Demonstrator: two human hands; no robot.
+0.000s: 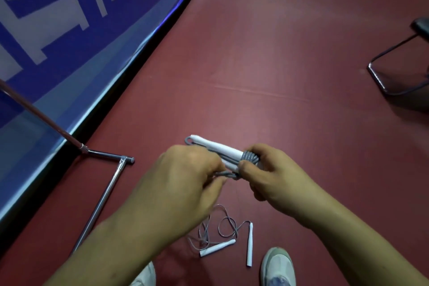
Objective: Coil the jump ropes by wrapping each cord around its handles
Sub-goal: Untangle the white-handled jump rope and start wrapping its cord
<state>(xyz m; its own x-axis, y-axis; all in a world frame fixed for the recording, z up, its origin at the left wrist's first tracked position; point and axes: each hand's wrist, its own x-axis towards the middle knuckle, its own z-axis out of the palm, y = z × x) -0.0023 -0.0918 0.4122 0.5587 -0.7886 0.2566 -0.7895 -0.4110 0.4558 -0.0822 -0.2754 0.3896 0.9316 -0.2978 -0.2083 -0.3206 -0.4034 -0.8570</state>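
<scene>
The white handles (224,149) look like smooth matt plastic, the grey cord (249,157) wound on them smooth and rubbery. The dark red floor (278,65) is matt, the metal tube (103,199) at lower left polished and glossy, the blue banner (69,42) at upper left faintly shiny.

— What do the two hands hold?
— The right hand (274,176) grips two white handles (222,148) together. A grey cord (249,158) is wound around them in tight turns. The left hand (185,181) pinches the loose part of this cord.
— And below?
— A second rope (217,248) lies uncoiled on the red floor (278,65), near a white shoe (278,267).
</scene>
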